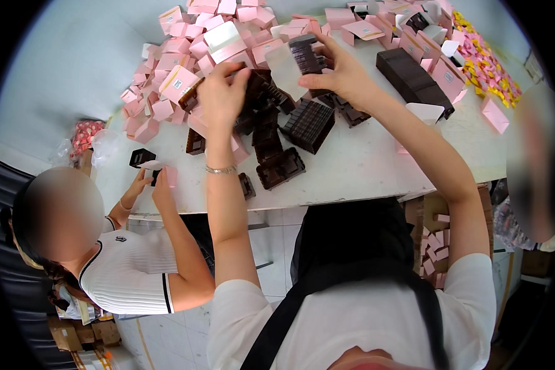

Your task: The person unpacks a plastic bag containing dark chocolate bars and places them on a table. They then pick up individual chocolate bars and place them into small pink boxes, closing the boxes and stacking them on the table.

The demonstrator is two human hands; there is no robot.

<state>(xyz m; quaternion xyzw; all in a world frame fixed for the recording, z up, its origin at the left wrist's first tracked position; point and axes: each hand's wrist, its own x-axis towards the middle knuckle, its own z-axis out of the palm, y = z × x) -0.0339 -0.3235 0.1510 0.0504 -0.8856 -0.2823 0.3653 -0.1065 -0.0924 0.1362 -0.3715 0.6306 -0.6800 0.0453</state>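
Note:
My right hand (340, 76) grips a short stack of dark brown plastic trays (306, 54), raised over the table. Behind that stack is a whitish flap or sheet (284, 69); whether it is also held is unclear. My left hand (223, 95) is over a loose heap of dark plastic trays (263, 99), its fingertips beside a dark edge, and I cannot tell if they hold it. A nested stack of trays (309, 124) stands nearer to me, beside a single compartmented tray (281, 169). To the left of my left hand, a pink box (178, 83) lies by an amber-brown tray.
Pink folded boxes (171, 60) are heaped along the back. A long dark tray stack (414, 81) lies at right, near yellow and pink wrapped pieces (485, 60). At left, a co-worker's hands (159, 185) hold a pink box. Below the table, a carton (483, 231) holds small pink boxes.

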